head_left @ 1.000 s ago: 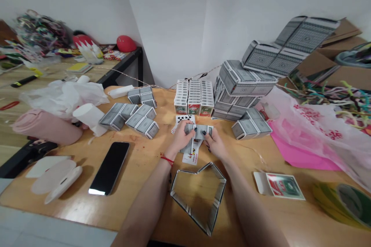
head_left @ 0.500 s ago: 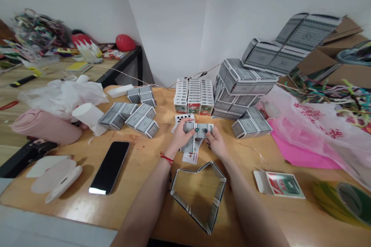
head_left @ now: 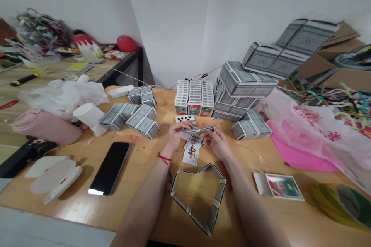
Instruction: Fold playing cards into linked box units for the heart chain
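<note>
Between my hands is a flat piece of grey-backed playing cards (head_left: 197,129), tilted so that it shows nearly edge-on. My left hand (head_left: 175,134) is closed on its left end. At its right end, the thumb and fingers of my right hand (head_left: 216,139) pinch it. Beneath lie loose playing cards, face up: a joker (head_left: 191,153) and a spades card (head_left: 184,119) farther back. Nearer me, between my forearms, a heart-shaped frame of folded cards (head_left: 189,218) stands on the table.
Behind my hands stand rows of card packs (head_left: 194,100). A tall stack of grey card blocks (head_left: 243,81) rises at the right, with more card blocks (head_left: 142,121) at the left. A phone (head_left: 109,168), an opened card box (head_left: 282,186) and a tape roll (head_left: 342,204) lie on the table (head_left: 139,216).
The held playing cards have turned from facing me to nearly edge-on. My right hand's fingers have shifted under its end, and the joker below is now uncovered.
</note>
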`<state>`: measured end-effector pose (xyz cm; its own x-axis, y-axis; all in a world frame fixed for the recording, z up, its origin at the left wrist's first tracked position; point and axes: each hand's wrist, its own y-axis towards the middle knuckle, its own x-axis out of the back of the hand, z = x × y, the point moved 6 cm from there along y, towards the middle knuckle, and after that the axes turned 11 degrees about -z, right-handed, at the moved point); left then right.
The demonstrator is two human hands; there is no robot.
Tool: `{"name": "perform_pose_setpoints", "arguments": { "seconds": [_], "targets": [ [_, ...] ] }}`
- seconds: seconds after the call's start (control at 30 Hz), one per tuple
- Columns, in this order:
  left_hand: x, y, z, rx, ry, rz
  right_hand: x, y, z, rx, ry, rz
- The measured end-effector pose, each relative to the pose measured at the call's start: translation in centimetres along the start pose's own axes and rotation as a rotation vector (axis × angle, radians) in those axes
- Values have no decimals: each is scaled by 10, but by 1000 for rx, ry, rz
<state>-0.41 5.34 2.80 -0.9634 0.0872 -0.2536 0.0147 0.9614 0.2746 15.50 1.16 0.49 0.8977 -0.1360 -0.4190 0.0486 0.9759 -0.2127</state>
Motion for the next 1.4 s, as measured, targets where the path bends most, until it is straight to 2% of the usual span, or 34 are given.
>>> {"name": "perform_pose_setpoints", "arguments": {
  "seconds": [0.13,0.27,0.33,0.43,0.6,0.67,0.73,0.8,0.97,1.17,1.3,1.4],
  "targets": [
    [-5,-1,-12,-186,304,6,-11,-4,-1,-74,81,66],
    [-14,-8,-21,-358,560,20,-4,-1,1,-42,129,-53],
    [-16,-9,-21,-374,637,6,2,1,2,3,119,-124],
    [-12,-7,-16,-271,608,-49,9,3,4,76,124,-187],
    [-1,-2,12,66,167,-203,11,1,7,134,161,-212],
    [-4,-3,25,216,26,-167,10,1,7,149,163,-210],
    [-10,-6,33,321,-10,-103,11,2,5,161,141,-214],
    [-13,-8,34,335,65,-66,12,4,2,166,89,-235],
    [-15,-10,27,262,246,-57,17,9,-2,193,-67,-273],
    [-18,-9,18,188,290,-33,18,6,5,295,-240,-286],
    [-19,-9,17,174,305,-63,22,0,11,457,-440,-371],
    [-17,-10,18,197,282,-92,25,-1,8,470,-552,-413]
  ]
}}
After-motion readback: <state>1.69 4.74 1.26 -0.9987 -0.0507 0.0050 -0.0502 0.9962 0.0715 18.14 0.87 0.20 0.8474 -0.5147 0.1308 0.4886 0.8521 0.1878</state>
